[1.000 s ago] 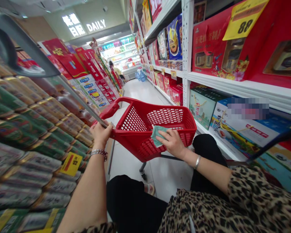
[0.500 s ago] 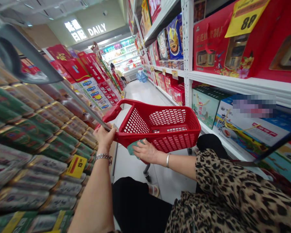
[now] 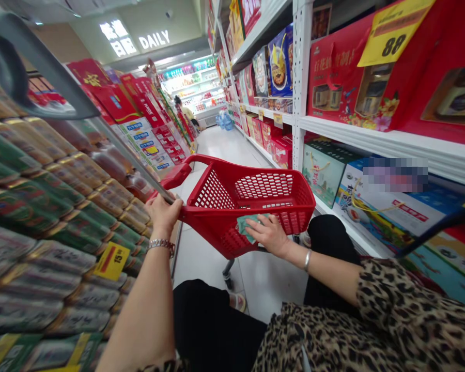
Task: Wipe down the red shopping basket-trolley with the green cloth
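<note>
Between shelves (image 3: 300, 82) on the right and stacked packs (image 3: 62, 206) on the left stands the red cart (image 3: 207, 227). The left hand (image 3: 165, 213) closes around its grey pole's (image 3: 135, 164) lower end, while the right hand (image 3: 272, 235), fingers slightly spread, holds a green cloth (image 3: 242, 225) against the near side. Wiping seems in hand; another stroke calls for flat pressure.
</note>
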`<state>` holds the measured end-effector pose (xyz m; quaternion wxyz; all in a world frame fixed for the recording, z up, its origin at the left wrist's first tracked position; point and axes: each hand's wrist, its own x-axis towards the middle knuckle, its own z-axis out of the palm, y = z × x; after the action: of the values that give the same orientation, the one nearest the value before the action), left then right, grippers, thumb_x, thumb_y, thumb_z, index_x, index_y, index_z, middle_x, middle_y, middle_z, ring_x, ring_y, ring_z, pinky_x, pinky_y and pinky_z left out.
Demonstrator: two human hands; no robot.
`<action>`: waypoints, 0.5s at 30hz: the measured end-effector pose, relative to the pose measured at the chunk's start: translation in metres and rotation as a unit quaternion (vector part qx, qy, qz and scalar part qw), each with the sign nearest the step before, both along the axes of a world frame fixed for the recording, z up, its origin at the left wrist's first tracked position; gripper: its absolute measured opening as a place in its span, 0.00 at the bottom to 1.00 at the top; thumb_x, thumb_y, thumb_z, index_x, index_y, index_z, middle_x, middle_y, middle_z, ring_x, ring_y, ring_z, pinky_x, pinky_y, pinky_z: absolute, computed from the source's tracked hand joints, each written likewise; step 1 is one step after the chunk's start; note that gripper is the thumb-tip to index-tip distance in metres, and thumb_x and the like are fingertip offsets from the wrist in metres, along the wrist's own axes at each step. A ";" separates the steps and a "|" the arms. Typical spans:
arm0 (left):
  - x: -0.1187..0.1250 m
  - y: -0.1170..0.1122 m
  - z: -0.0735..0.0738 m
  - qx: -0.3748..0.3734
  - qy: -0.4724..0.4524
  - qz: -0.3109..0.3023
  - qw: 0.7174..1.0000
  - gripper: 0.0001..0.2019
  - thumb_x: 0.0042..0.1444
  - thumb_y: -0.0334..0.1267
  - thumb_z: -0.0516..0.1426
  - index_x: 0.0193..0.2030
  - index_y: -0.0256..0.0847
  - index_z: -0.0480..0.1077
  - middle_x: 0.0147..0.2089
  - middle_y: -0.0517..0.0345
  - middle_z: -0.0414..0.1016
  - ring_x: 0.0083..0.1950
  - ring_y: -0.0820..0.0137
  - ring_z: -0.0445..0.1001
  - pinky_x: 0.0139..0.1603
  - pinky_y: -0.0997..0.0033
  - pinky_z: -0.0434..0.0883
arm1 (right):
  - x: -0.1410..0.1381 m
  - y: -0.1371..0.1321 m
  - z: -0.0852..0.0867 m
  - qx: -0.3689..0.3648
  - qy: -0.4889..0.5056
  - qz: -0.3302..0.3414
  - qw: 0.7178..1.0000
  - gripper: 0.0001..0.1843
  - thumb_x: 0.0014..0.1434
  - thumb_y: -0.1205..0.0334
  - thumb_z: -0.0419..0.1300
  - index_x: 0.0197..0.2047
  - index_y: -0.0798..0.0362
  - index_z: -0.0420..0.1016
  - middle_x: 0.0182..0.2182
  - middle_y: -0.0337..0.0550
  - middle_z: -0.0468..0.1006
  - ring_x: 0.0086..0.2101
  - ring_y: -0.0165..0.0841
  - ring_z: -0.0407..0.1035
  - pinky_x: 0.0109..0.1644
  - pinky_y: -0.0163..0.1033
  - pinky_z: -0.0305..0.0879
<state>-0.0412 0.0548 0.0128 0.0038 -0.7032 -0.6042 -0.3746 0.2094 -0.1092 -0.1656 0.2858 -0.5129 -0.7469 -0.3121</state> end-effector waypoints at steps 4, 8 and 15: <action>0.004 -0.001 0.001 -0.007 -0.005 0.008 1.000 0.05 0.42 0.39 0.56 0.26 0.46 0.62 0.29 0.57 0.75 0.43 0.54 0.78 0.66 0.46 0.62 | 0.027 -0.023 -0.005 -0.012 0.020 -0.035 0.999 0.13 0.70 0.68 0.58 0.47 0.45 0.84 0.53 0.38 0.84 0.50 0.40 0.65 0.48 0.46 0.52; 0.005 0.003 0.000 -0.008 -0.011 0.008 1.000 0.06 0.42 0.39 0.56 0.27 0.46 0.62 0.29 0.57 0.76 0.44 0.53 0.78 0.66 0.46 0.62 | 0.026 -0.034 0.006 -0.009 0.055 -0.014 0.998 0.15 0.69 0.69 0.58 0.49 0.45 0.84 0.53 0.40 0.84 0.47 0.40 0.64 0.47 0.46 0.52; 0.004 0.000 0.002 -0.017 0.003 -0.002 1.000 0.05 0.42 0.41 0.56 0.26 0.47 0.62 0.29 0.57 0.76 0.44 0.54 0.78 0.66 0.47 0.62 | -0.049 0.013 0.049 0.011 0.062 0.096 0.993 0.16 0.72 0.67 0.55 0.54 0.45 0.81 0.58 0.41 0.81 0.46 0.39 0.62 0.43 0.45 0.51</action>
<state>-0.0370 0.0551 0.0145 -0.0074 -0.7053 -0.6094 -0.3620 0.1602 -0.0964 -0.1164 0.3663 -0.4539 -0.7699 -0.2589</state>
